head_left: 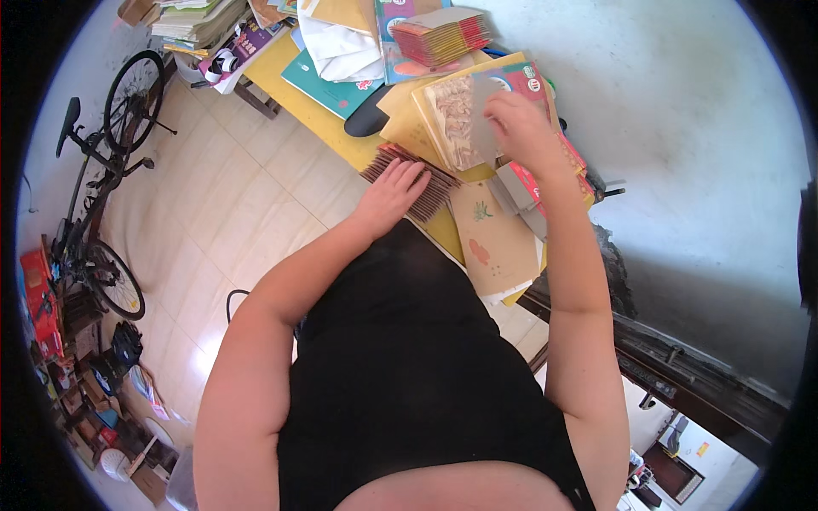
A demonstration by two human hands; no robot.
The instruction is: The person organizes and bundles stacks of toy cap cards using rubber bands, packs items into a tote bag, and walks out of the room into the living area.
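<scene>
To the left of the left hand [394, 198], past the edge of the worktop, tiled floor [230, 170] gives the most room; a wall [682, 94] limits movement to the right of the right hand [516, 128]. The yellow worktop [317, 119] is crowded above both hands, and its near edge runs just beside the left one. Below the right hand, a tan card with a plant print [494, 243] and grey-and-red boxes [521, 189] leave little space.

Beneath the right hand lies a flat packet [457, 119] with a crinkled brown face; it looks light, smooth and likely slippery, best taken by a side edge. That hand is partly curled, fingertips at the packet's face; whether it pinches anything, I cannot tell.

Smaller, directly under the left hand, sits a pleated brown stack [439, 198]. It looks like thin, fairly stiff card, light but apt to fan apart or crease, so holding both ends together seems safest. The left fingers stretch across the folds; the thumb is hidden, so any grip is unclear.
</scene>
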